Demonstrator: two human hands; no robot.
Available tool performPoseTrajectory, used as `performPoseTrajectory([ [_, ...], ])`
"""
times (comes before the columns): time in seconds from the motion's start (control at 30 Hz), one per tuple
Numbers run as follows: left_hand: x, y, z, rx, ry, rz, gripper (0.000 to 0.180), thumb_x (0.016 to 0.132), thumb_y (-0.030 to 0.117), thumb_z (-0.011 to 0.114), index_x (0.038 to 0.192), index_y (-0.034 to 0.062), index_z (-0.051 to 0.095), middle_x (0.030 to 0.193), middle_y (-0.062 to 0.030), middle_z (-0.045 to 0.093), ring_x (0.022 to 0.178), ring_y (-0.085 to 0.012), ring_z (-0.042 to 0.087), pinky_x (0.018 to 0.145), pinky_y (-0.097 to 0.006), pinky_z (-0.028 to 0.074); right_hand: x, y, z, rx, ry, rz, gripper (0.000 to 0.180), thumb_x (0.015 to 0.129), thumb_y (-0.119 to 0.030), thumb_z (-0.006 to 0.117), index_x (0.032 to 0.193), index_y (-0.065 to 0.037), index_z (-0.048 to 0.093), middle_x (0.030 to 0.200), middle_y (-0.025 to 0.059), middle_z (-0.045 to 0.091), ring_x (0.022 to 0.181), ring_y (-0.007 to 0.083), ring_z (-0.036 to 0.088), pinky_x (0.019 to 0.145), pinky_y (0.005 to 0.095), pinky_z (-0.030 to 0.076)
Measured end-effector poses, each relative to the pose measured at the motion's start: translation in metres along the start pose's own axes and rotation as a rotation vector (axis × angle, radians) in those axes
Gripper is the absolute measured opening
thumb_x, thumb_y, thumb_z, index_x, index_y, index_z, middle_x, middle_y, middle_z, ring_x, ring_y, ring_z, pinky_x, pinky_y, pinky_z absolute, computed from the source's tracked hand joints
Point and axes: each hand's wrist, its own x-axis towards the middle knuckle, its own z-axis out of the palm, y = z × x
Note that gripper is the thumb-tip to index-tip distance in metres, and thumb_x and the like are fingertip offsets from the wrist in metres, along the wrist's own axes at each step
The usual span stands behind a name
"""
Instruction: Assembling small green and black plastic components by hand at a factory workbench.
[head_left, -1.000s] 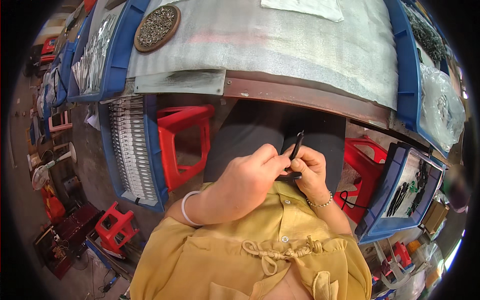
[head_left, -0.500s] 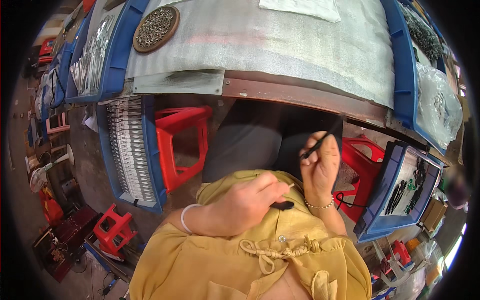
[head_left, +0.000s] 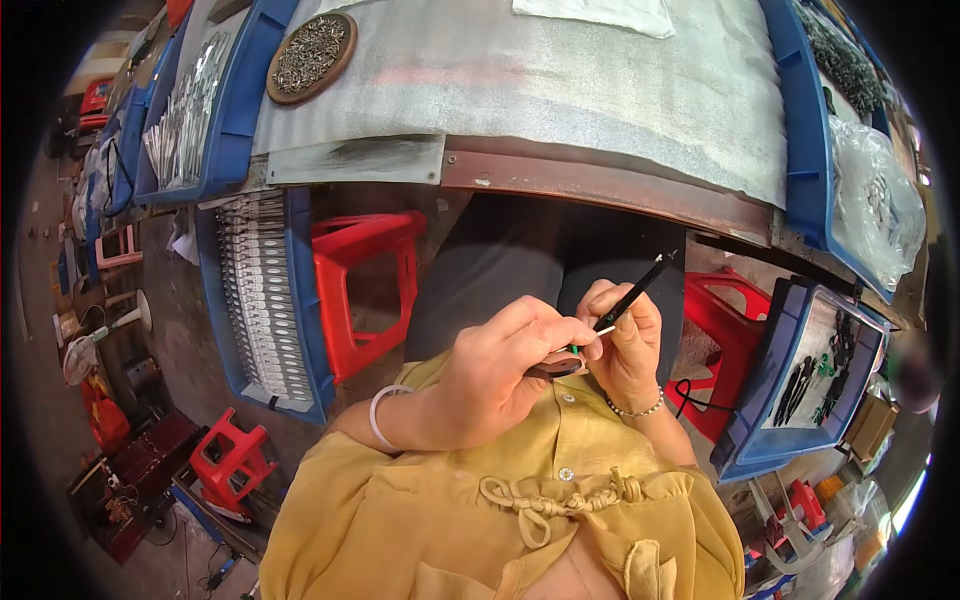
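My left hand (head_left: pixel 505 365), wearing a white bracelet, is closed on a dark piece with a rounded end (head_left: pixel 556 370); a small green bit (head_left: pixel 573 350) shows at its fingertips. A thin pale stick (head_left: pixel 604 331) reaches from those fingers toward my right hand (head_left: pixel 626 350). My right hand, with a beaded bracelet, pinches a slim black rod (head_left: pixel 640 285) that slants up to the right and ends in a light tip. Both hands meet above my lap, fingertips nearly touching. Fingers partly cover the held pieces, so their exact kind cannot be told.
Ahead stands a table under a white foam sheet (head_left: pixel 560 90), with a round dish (head_left: pixel 345 70) of small metal parts. Blue bins flank it: one with silvery strips (head_left: pixel 225 120), one with packed metal pieces (head_left: pixel 205 270), one with black and green parts (head_left: pixel 735 440). Red stools (head_left: pixel 325 285) stand below.
My left hand has moved right and up, bringing the dark piece and pale stick to my right hand. My right hand has lowered slightly, the black rod still in its fingers.
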Motion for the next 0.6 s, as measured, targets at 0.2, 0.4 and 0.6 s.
performPoseTrajectory([
  [0.2,0.002,-0.005,0.000,0.120,-0.052,0.090,0.042,0.068,-0.012,0.066,0.106,0.0028,0.060,0.087,-0.0086,0.057,0.070,-0.0215,0.066,0.058,-0.030,0.056,0.001,0.000,-0.001,0.059,-0.016,-0.012,0.029,0.096,-0.022,0.054,0.105,0.006,0.057,0.089,0.0145,0.056,0.065,0.0115,0.054,0.058,0.0242,0.046],
  [0.4,0.001,-0.003,0.006,0.214,-0.034,0.141,0.043,0.064,-0.009,0.069,0.104,0.0048,0.062,0.084,-0.0081,0.057,0.068,-0.0199,0.064,0.053,-0.029,0.052,0.001,0.001,-0.004,0.046,-0.029,-0.038,0.028,0.096,-0.020,0.054,0.105,0.006,0.057,0.090,0.0155,0.057,0.065,0.0111,0.054,0.059,0.0239,0.046],
  [0.6,-0.002,0.003,0.007,0.411,-0.037,0.208,0.043,0.061,-0.008,0.073,0.101,0.0037,0.064,0.083,-0.0085,0.057,0.065,-0.0197,0.063,0.051,-0.029,0.051,-0.002,0.005,-0.008,-0.015,-0.018,-0.040,0.027,0.095,-0.018,0.055,0.103,0.007,0.058,0.091,0.0155,0.058,0.065,0.0102,0.054,0.059,0.0230,0.046],
])
